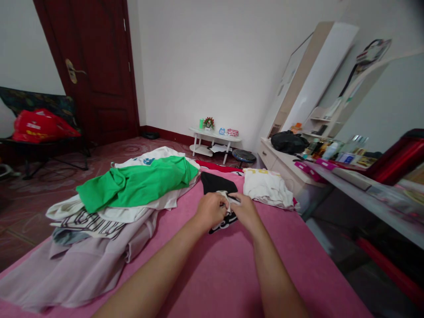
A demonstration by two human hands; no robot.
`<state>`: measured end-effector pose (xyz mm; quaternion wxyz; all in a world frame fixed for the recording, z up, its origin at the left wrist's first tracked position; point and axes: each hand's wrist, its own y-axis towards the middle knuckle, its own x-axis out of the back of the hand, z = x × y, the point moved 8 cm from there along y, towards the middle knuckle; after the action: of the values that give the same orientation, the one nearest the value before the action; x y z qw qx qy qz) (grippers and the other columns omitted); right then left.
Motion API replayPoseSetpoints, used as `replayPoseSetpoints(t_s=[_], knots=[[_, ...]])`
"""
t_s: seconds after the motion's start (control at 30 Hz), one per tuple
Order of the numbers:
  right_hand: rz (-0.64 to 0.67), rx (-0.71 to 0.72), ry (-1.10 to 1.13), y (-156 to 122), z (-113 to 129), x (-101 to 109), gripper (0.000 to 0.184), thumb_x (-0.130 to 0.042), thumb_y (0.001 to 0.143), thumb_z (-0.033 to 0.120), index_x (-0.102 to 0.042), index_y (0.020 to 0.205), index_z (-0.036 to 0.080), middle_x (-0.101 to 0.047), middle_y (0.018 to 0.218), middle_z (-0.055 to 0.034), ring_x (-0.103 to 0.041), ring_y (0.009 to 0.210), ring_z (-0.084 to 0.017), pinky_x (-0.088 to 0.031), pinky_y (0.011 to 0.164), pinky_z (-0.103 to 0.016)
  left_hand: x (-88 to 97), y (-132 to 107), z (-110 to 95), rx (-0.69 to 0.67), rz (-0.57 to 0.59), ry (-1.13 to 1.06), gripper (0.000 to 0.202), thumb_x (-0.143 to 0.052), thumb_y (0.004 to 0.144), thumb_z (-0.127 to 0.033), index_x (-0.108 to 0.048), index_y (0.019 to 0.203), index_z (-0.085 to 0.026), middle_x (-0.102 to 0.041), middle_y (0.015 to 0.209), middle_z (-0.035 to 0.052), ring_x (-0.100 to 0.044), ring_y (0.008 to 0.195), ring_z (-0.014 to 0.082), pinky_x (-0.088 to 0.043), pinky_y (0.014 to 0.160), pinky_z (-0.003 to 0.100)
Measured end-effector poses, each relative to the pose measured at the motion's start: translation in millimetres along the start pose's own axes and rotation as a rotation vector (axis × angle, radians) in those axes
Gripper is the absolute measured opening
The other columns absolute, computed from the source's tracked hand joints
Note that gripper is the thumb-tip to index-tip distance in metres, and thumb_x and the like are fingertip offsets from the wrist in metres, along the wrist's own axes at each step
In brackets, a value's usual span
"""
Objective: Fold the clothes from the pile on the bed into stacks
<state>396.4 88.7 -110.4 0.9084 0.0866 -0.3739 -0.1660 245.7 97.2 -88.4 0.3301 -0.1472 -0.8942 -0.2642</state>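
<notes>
A black garment (217,183) with white print lies on the pink bedsheet (205,274) near the bed's far end. My left hand (211,210) and my right hand (245,211) meet over its near edge. Both are closed, pinching a small bunched white and black piece of that garment (228,198) between them. Both forearms reach forward across the sheet.
A pile of clothes with a green shirt (139,183) on top lies left on the bed. A folded white garment (268,187) sits at the right. A desk (357,181) with bottles stands to the right, a small white table (215,139) against the far wall, and a dark red door (96,66) at left.
</notes>
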Motion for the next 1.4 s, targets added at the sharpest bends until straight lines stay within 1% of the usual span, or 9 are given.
replayPoseSetpoints(t_s=[0.1, 0.2, 0.4, 0.53, 0.63, 0.87, 0.97, 1.17, 1.4], knots=[[0.155, 0.027, -0.236, -10.4, 28.1, 3.6, 0.024, -0.049, 0.080, 0.032, -0.070, 0.088, 0.023, -0.071, 0.091, -0.0041, -0.063, 0.091, -0.021, -0.043, 0.079, -0.029, -23.4, -6.8, -9.4, -0.037, 0.123, -0.231, 0.020, -0.050, 0.064, -0.011, -0.068, 0.067, -0.016, -0.060, 0.056, -0.0002, -0.053, 0.054, 0.0137, -0.037, 0.055, 0.024], [0.242, -0.056, -0.306, -19.2, 27.9, -1.1, 0.039, -0.038, 0.089, 0.047, -0.066, 0.087, 0.020, -0.068, 0.089, -0.0063, -0.062, 0.088, -0.020, -0.042, 0.076, -0.029, -37.4, -11.3, 0.5, -0.016, 0.147, -0.547, 0.018, -0.048, 0.069, -0.016, -0.066, 0.074, -0.016, -0.060, 0.063, -0.0004, -0.053, 0.057, 0.0127, -0.040, 0.057, 0.022], [0.189, -0.156, -0.402, -27.7, 21.0, -19.1, 0.062, -0.055, 0.073, 0.067, -0.051, 0.110, 0.018, -0.056, 0.109, -0.0134, -0.061, 0.094, -0.026, -0.042, 0.075, -0.032, -31.3, -13.9, 48.4, 0.225, -0.201, -1.037, 0.017, -0.045, 0.078, -0.029, -0.056, 0.084, -0.017, -0.056, 0.062, -0.0016, -0.052, 0.049, 0.0122, -0.042, 0.049, 0.022], [0.184, -0.149, -0.453, -33.8, 27.7, -22.9, 0.074, -0.072, 0.061, 0.058, -0.045, 0.119, 0.021, -0.053, 0.112, -0.0126, -0.060, 0.097, -0.028, -0.042, 0.076, -0.033, -5.3, -21.3, 73.5, 0.235, -0.495, -0.874, 0.013, -0.048, 0.080, -0.025, -0.058, 0.083, -0.018, -0.054, 0.065, -0.0022, -0.052, 0.057, 0.0102, -0.040, 0.053, 0.019], [0.162, -0.157, -0.473, -37.0, 31.7, -21.4, 0.069, -0.072, 0.062, 0.050, -0.044, 0.122, 0.028, -0.054, 0.106, -0.0079, -0.061, 0.091, -0.027, -0.041, 0.073, -0.032, 3.1, -23.0, 90.1, 0.250, -0.592, -0.778, 0.015, -0.047, 0.079, -0.023, -0.060, 0.084, -0.017, -0.057, 0.068, -0.0006, -0.053, 0.060, 0.0112, -0.041, 0.055, 0.020], [0.035, -0.056, -0.604, -39.7, 46.9, -20.4, 0.020, -0.060, 0.074, 0.029, -0.060, 0.094, 0.031, -0.054, 0.095, -0.0032, -0.059, 0.084, -0.020, -0.039, 0.068, -0.029, -9.5, -17.6, 97.5, 0.278, -0.508, -0.758, 0.019, -0.046, 0.075, -0.023, -0.062, 0.083, -0.016, -0.058, 0.066, 0.0001, -0.052, 0.057, 0.0119, -0.040, 0.054, 0.021], [0.042, -0.038, -0.642, -42.9, 53.6, -22.6, 0.026, -0.061, 0.075, 0.037, -0.060, 0.101, 0.031, -0.054, 0.100, -0.0060, -0.060, 0.086, -0.023, -0.041, 0.069, -0.031, -11.5, -17.3, 94.4, 0.284, -0.467, -0.721, 0.020, -0.047, 0.075, -0.022, -0.063, 0.082, -0.016, -0.058, 0.064, 0.0000, -0.052, 0.058, 0.0127, -0.039, 0.054, 0.022], [0.132, -0.049, -0.678, -52.8, 67.9, -35.9, 0.071, -0.071, 0.066, 0.057, -0.048, 0.129, 0.035, -0.050, 0.113, -0.0121, -0.060, 0.094, -0.029, -0.044, 0.076, -0.036, -9.4, -18.7, 93.4, 0.287, -0.454, -0.645, 0.020, -0.045, 0.074, -0.021, -0.064, 0.081, -0.017, -0.057, 0.064, -0.0010, -0.051, 0.058, 0.0134, -0.038, 0.056, 0.023], [0.110, -0.060, -0.713, -55.0, 71.6, -42.4, 0.031, -0.066, 0.075, 0.038, -0.067, 0.102, 0.023, -0.052, 0.110, -0.0136, -0.059, 0.094, -0.027, -0.045, 0.075, -0.035, -7.1, -20.3, 89.1, 0.266, -0.463, -0.619, 0.022, -0.044, 0.075, -0.018, -0.064, 0.081, -0.017, -0.056, 0.065, -0.0009, -0.052, 0.061, 0.0139, -0.038, 0.057, 0.023]])
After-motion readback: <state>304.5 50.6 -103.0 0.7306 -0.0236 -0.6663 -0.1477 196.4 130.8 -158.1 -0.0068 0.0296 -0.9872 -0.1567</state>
